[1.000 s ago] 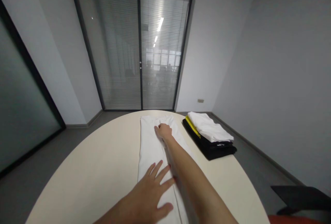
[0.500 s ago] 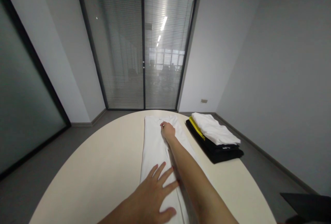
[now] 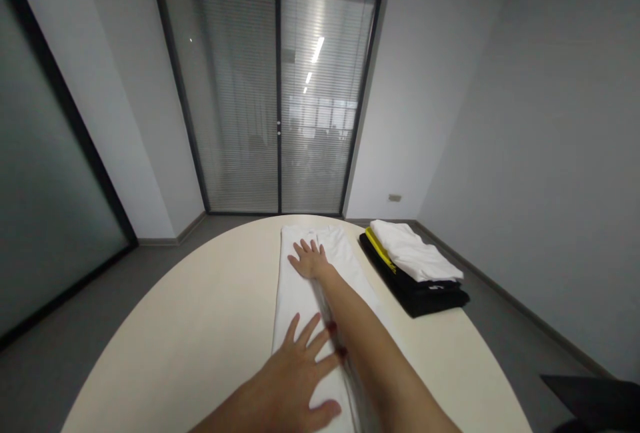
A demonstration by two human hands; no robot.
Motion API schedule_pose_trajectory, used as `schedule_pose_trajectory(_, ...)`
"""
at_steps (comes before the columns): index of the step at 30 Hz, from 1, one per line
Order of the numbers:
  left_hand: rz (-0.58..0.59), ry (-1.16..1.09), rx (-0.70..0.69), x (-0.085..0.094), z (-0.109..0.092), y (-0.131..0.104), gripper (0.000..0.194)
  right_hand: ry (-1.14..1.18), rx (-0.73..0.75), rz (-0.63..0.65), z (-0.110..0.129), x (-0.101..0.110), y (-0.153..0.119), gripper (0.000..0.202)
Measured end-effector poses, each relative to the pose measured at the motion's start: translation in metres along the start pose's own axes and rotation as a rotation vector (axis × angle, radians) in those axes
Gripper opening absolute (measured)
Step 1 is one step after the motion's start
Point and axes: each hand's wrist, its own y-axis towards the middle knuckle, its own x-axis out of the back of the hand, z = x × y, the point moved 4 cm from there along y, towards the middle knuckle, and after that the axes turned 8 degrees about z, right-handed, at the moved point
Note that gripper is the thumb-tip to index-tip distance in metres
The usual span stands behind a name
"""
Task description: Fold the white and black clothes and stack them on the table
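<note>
A white garment (image 3: 295, 293), folded into a long strip, lies on the round table in front of me. Its kind is hard to tell, since my arms cover part of it. My right hand (image 3: 309, 261) rests on its far part, palm down with fingers spread. Closer to me, my left hand (image 3: 303, 370) lies over the near part, its fingers also apart and stretched out. A lengthwise fold runs along the cloth beneath my right forearm.
On the right of the pale round table (image 3: 200, 313) sits a stack of folded clothes: white cloth (image 3: 415, 250) on top, yellow cloth (image 3: 381, 250) and black cloth (image 3: 415, 300) below. A dark flat object (image 3: 595, 396) shows at the lower right. Beyond stands a glass door (image 3: 240, 120) with blinds.
My right hand has let go of a pinch of the white cloth, spread its fingers and come slightly left and nearer to me. The left hand has stayed in place.
</note>
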Motion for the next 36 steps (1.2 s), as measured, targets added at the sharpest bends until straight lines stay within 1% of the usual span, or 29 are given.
schedule_pose_trajectory(2,-0.010,-0.001,-0.006,-0.001,0.002,0.000,0.075,-0.007,-0.026,0.003,0.001,-0.001,0.002,0.069)
schedule_pose_trajectory(5,-0.017,-0.015,-0.016,-0.006,0.005,0.000,0.076,-0.039,-0.001,-0.011,0.001,0.007,-0.004,0.065)
schedule_pose_trajectory(8,-0.004,-0.030,-0.009,-0.009,0.007,0.000,0.076,-0.061,0.000,-0.034,-0.005,0.018,-0.022,0.059)
schedule_pose_trajectory(11,0.000,-0.033,-0.001,-0.010,0.006,0.000,0.076,-0.067,-0.066,-0.033,-0.020,0.020,-0.050,0.062)
schedule_pose_trajectory(13,-0.003,-0.024,0.002,-0.011,0.005,0.000,0.075,-0.071,-0.064,-0.032,-0.028,0.014,-0.069,0.066)
schedule_pose_trajectory(15,-0.001,-0.006,0.007,-0.012,0.005,0.000,0.075,-0.054,-0.032,-0.020,-0.032,0.004,-0.084,0.067)
schedule_pose_trajectory(18,-0.002,0.020,0.008,-0.013,0.007,0.002,0.073,-0.008,-0.019,-0.032,-0.035,-0.011,-0.096,0.067)
schedule_pose_trajectory(20,-0.007,0.034,0.012,-0.012,0.010,0.004,0.068,0.011,-0.025,-0.050,-0.035,-0.015,-0.095,0.067)
schedule_pose_trajectory(23,-0.021,0.079,0.043,-0.007,0.020,0.009,0.061,0.030,-0.039,-0.051,-0.037,-0.014,-0.083,0.066)
schedule_pose_trajectory(27,-0.124,0.151,0.150,-0.003,0.041,0.012,0.056,0.035,-0.084,-0.062,-0.044,-0.008,-0.058,0.067)
schedule_pose_trajectory(29,-0.181,0.152,0.201,-0.004,0.052,0.011,0.055,0.037,-0.103,-0.065,-0.047,-0.006,-0.046,0.067)
schedule_pose_trajectory(31,-0.210,0.132,0.224,-0.007,0.060,0.008,0.057,0.041,-0.115,-0.071,-0.049,-0.005,-0.037,0.067)
schedule_pose_trajectory(34,-0.198,0.096,0.215,-0.013,0.067,0.006,0.061,0.064,-0.104,-0.090,-0.052,-0.001,-0.029,0.067)
schedule_pose_trajectory(36,-0.186,0.083,0.218,-0.014,0.068,0.005,0.061,0.097,-0.072,-0.089,-0.054,0.003,-0.030,0.068)
